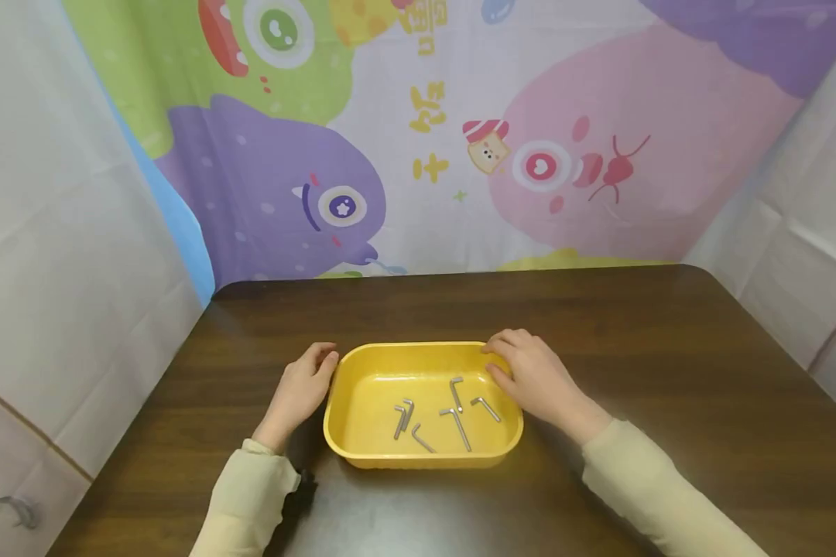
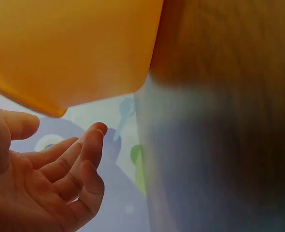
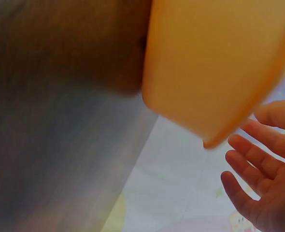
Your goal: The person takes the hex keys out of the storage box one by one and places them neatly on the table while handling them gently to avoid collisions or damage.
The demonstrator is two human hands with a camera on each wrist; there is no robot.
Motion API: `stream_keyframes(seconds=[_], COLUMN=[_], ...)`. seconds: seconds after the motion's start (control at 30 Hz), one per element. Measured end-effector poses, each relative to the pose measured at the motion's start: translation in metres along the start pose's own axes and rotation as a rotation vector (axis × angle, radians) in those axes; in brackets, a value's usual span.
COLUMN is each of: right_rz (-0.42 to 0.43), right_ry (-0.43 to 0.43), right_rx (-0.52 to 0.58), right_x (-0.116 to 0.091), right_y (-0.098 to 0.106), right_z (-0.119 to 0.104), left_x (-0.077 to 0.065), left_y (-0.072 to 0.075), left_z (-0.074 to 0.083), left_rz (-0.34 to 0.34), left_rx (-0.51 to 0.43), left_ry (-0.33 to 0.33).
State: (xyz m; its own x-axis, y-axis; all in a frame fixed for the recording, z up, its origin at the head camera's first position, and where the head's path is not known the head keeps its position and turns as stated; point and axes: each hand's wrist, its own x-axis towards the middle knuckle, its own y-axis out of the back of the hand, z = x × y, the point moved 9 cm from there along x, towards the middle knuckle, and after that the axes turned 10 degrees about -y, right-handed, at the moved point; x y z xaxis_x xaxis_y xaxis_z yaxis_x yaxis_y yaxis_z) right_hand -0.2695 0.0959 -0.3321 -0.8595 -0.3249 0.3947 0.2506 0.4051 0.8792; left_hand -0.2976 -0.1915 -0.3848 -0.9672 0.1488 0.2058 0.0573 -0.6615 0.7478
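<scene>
A yellow plastic tray with raised walls stands on the dark table. Several grey L-shaped hex keys lie scattered on its floor, two of them close together left of the middle. At the left wall is my left hand, its fingertips right by the rim; the left wrist view shows its fingers loosely bent with a gap to the tray. My right hand is at the far right corner, its thumb and fingers overlapping the rim in the head view. From the right wrist, the fingers look spread and relaxed beside the rim.
The brown wooden table reaches back to a cloth printed with cartoon monsters. Pale curtains hang on both sides. A small dark object sits by the left sleeve.
</scene>
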Motion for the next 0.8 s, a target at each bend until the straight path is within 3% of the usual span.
stream_keyframes(seconds=[0.3,0.53,0.8], right_rz=[-0.07,-0.164,-0.196], right_ry=[0.152,0.134,0.136], right_rx=[-0.121,-0.194,-0.281], right_x=[0.0,0.002,0.001], right_y=[-0.028,-0.048,-0.058], right_z=[-0.026,-0.026,-0.029], left_x=[-0.001,0.0,-0.002], left_y=[-0.008,-0.01,-0.009], left_z=[0.001,0.004,0.005], left_rz=[-0.002,-0.009,-0.028], left_rx=[-0.041,-0.055,-0.04], left_ry=[-0.007,-0.021,-0.028])
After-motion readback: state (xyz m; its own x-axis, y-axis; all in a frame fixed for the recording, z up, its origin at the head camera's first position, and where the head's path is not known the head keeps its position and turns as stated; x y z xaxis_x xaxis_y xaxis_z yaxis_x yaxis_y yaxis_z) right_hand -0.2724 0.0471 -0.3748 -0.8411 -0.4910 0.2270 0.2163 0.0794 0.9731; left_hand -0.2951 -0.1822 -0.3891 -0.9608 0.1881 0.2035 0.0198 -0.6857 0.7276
